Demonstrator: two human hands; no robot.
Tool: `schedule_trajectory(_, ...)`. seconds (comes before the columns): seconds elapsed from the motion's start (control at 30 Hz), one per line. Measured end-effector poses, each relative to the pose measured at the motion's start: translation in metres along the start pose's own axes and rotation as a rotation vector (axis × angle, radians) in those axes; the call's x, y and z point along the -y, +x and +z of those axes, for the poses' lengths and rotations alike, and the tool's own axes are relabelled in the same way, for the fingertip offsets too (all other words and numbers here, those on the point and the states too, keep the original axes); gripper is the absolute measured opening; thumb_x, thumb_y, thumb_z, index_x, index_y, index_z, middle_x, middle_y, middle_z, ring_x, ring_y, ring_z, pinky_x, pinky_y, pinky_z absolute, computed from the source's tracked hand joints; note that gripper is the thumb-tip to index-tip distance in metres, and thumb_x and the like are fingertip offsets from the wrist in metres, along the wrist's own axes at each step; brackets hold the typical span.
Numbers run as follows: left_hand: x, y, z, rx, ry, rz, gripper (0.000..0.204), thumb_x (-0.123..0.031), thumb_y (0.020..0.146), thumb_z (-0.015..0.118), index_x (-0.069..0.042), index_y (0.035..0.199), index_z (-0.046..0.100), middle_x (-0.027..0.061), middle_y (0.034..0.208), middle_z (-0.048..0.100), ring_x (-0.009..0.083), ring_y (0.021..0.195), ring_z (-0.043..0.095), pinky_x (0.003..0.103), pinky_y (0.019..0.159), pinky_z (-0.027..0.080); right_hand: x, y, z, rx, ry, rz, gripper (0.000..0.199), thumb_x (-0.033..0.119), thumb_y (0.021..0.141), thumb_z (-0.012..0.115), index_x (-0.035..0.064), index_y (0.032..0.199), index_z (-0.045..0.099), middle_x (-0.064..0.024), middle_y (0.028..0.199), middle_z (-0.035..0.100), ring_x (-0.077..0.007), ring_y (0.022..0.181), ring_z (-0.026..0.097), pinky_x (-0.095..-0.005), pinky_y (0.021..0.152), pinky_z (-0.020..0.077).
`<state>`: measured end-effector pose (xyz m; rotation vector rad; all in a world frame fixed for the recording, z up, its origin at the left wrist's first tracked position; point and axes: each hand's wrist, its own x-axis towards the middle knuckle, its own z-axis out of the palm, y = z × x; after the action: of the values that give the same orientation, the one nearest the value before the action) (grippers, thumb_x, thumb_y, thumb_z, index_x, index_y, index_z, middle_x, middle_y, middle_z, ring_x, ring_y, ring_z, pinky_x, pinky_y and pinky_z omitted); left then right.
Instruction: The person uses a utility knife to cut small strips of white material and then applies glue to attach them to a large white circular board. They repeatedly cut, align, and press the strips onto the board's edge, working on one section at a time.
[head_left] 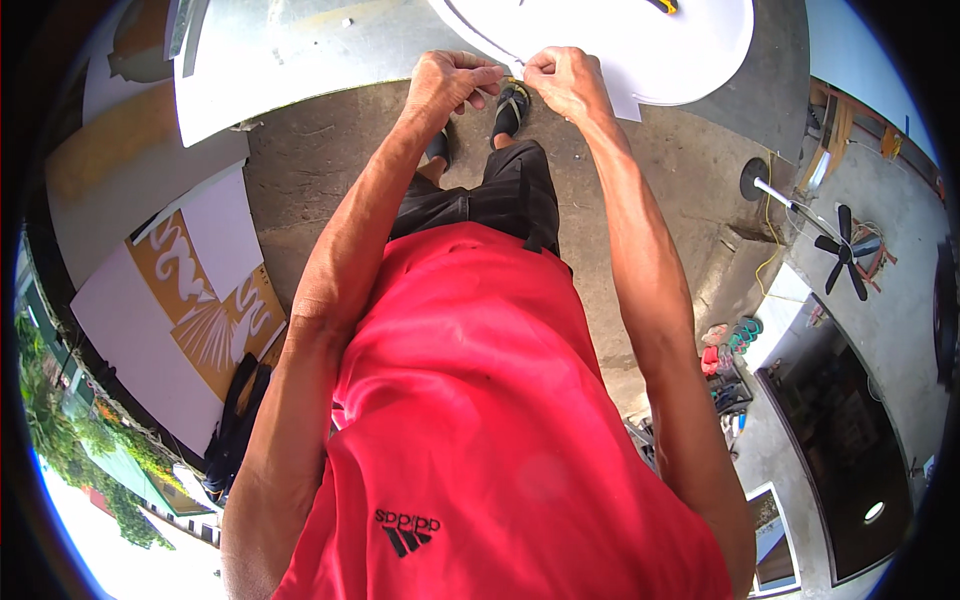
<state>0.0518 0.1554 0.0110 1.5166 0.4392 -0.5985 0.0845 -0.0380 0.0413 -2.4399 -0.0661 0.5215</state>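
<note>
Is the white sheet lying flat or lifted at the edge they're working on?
Lifted: both hands, left hand and right hand, pinch the white sheet edge.

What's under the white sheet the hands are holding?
Under the white sheet that the left hand and right hand pinch lies grey concrete floor, with a sandalled foot by its edge. Whatever lies beneath the sheet's middle is covered.

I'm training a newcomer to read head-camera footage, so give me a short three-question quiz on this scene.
1. True or false: both hands, the left hand and the right hand, pinch the edge of the large white round-edged sheet.
2. What stands on the concrete floor to the person's right? A) black pedestal fan B) ladder C) bicycle
3. What colour is the person's shirt?

Key: 1 true; 2 A; 3 red.
</note>
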Motion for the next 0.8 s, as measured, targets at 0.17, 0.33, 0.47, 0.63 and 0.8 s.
schedule_trajectory(0.17, -0.004, -0.002, 0.003, 0.004, 0.027, 0.004, 0.027, -0.024, 0.086, 0.080, -0.003, 0.102, 0.078, 0.0056, 0.078, 0.075, 0.0056, 0.055, 0.062, 0.020, 0.044, 0.044, 0.002, -0.012, 0.014, -0.115, 0.063, -0.011, 0.016, 0.017, 0.082, 0.071, 0.0025, 0.087, 0.074, -0.0139, 0.072, 0.073, -0.0304, 0.069, 0.073, -0.0404, 0.069, 0.0575)
schedule_trajectory(0.33, -0.001, -0.001, 0.009, -0.029, 0.021, 0.049, 0.025, -0.024, 0.086, 0.080, -0.005, 0.101, 0.079, 0.0049, 0.078, 0.075, 0.0059, 0.056, 0.063, 0.020, 0.045, 0.045, 0.001, -0.019, 0.027, -0.247, 0.000, -0.171, 0.014, 0.014, 0.083, 0.070, 0.0002, 0.084, 0.070, -0.0168, 0.071, 0.071, -0.0369, 0.069, 0.071, -0.0441, 0.068, 0.0569)
schedule_trajectory(0.47, 0.000, -0.001, 0.014, -0.048, 0.045, 0.072, 0.023, -0.024, 0.087, 0.078, -0.005, 0.101, 0.079, 0.0042, 0.079, 0.075, 0.0063, 0.057, 0.064, 0.021, 0.045, 0.046, 0.002, -0.018, 0.032, -0.323, -0.119, -0.231, 0.014, 0.013, 0.083, 0.069, -0.0016, 0.084, 0.070, -0.0192, 0.073, 0.072, -0.0379, 0.069, 0.072, -0.0439, 0.067, 0.0574)
schedule_trajectory(0.63, 0.000, -0.004, 0.013, -0.048, 0.048, 0.070, 0.024, -0.025, 0.087, 0.077, -0.006, 0.102, 0.079, 0.0036, 0.080, 0.076, 0.0064, 0.060, 0.065, 0.021, 0.047, 0.046, 0.011, -0.017, 0.025, -0.159, 0.100, 0.069, 0.018, 0.015, 0.082, 0.068, -0.0021, 0.087, 0.071, -0.0193, 0.078, 0.073, -0.0312, 0.071, 0.073, -0.0398, 0.069, 0.0582)
schedule_trajectory(0.8, -0.003, -0.009, 0.016, -0.045, 0.033, 0.062, 0.027, -0.028, 0.087, 0.078, -0.006, 0.102, 0.079, 0.0033, 0.081, 0.076, 0.0061, 0.065, 0.066, 0.022, 0.049, 0.047, 0.003, -0.019, 0.022, -0.100, 0.311, 0.195, 0.022, 0.020, 0.084, 0.072, 0.0001, 0.092, 0.074, -0.0131, 0.078, 0.075, -0.0209, 0.071, 0.072, -0.0367, 0.069, 0.0574)
